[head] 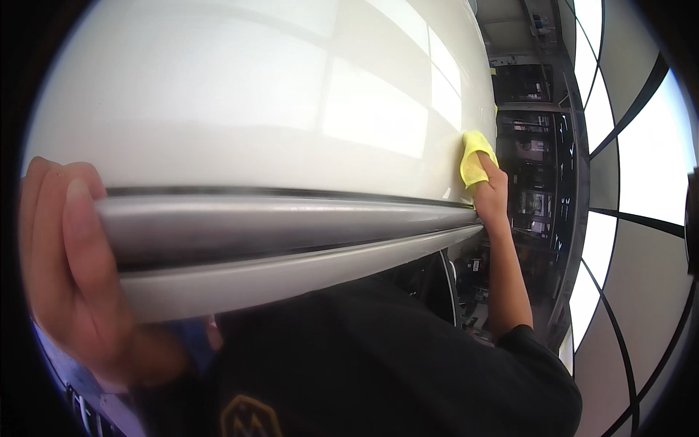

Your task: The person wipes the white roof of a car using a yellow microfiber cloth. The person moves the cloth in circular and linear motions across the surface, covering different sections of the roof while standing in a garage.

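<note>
A glossy white car roof panel (229, 109) fills the upper part of the view. Along its near edge runs a silver roof rail (284, 218), with a dark gap beneath it and a pale painted strip (306, 270) below. My left hand (71, 246) is at the left end of the rail, fingers curled and thumb lying against it; the hand hides that end. Far to the right, my right hand (491, 191) holds a yellow cloth (475, 158) against the panel's far-right edge, close to the other end of the rail. Part of the cloth is bunched under the fingers.
My torso in a black shirt (371, 349) is close beneath the pale strip. Beyond the roof's right edge are dark shelves or equipment (532, 158), blurred, and a ceiling with bright light panels (650, 147). The panel reflects those lights.
</note>
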Action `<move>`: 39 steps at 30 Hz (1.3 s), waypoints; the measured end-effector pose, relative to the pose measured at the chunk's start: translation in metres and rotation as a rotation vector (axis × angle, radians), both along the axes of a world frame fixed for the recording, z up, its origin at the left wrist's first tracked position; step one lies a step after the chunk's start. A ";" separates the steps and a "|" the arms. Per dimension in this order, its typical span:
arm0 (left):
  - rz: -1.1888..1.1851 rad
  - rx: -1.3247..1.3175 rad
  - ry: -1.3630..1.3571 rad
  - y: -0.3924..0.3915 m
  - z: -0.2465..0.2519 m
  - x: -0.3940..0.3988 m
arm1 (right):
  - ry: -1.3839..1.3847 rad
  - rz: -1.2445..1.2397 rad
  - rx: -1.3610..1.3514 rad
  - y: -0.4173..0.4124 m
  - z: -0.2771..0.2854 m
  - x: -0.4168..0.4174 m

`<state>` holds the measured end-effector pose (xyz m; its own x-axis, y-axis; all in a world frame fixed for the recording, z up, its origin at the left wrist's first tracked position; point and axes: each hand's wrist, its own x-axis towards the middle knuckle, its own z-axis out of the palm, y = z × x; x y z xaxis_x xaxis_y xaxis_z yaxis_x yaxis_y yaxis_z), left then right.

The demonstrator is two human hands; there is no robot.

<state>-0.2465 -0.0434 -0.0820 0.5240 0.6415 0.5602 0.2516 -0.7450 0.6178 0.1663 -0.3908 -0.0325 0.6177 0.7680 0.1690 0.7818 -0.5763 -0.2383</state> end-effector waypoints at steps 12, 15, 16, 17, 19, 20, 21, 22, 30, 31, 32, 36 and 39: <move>0.004 0.152 0.022 0.007 0.007 0.002 | 0.085 -0.380 -0.171 0.027 0.021 0.040; 0.003 0.215 0.078 0.015 0.015 0.002 | -0.168 0.045 -0.075 0.029 0.004 0.003; -0.034 0.245 0.125 0.015 0.018 0.001 | -0.142 0.074 -0.064 0.025 0.003 -0.004; -0.013 0.242 0.135 0.013 0.017 0.000 | -0.117 0.126 -0.053 0.029 0.004 -0.003; 0.009 0.249 0.121 0.012 0.014 -0.004 | 0.193 -0.095 0.029 0.032 0.017 0.016; 0.008 0.241 0.136 0.011 0.015 -0.006 | 0.053 -0.172 -0.084 0.037 0.023 0.028; 0.009 0.228 0.150 0.010 0.015 -0.008 | 0.076 -0.177 -0.072 0.039 0.025 0.034; 0.031 0.213 0.175 0.009 0.016 -0.007 | 0.037 -0.106 -0.140 0.052 0.028 0.023; 0.030 0.200 0.210 0.006 0.018 -0.004 | -0.097 -0.119 -0.047 0.068 0.015 0.079; 0.037 0.184 0.229 0.006 0.020 -0.002 | -0.137 -0.029 -0.028 0.074 0.009 0.078; 0.034 0.193 0.219 0.007 0.022 0.000 | -0.179 0.061 -0.010 0.078 0.007 0.079; 0.038 0.232 0.196 0.005 0.024 0.002 | 0.067 -0.328 -0.088 0.080 0.019 0.123; 0.045 0.246 0.204 0.007 0.020 0.000 | -0.177 -0.009 0.040 0.074 -0.011 0.093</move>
<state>-0.2464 -0.0367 -0.0616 0.6158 0.5246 0.5879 0.3873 -0.8513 0.3540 0.2597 -0.3166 -0.0431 0.5827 0.7529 0.3059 0.8081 -0.5767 -0.1199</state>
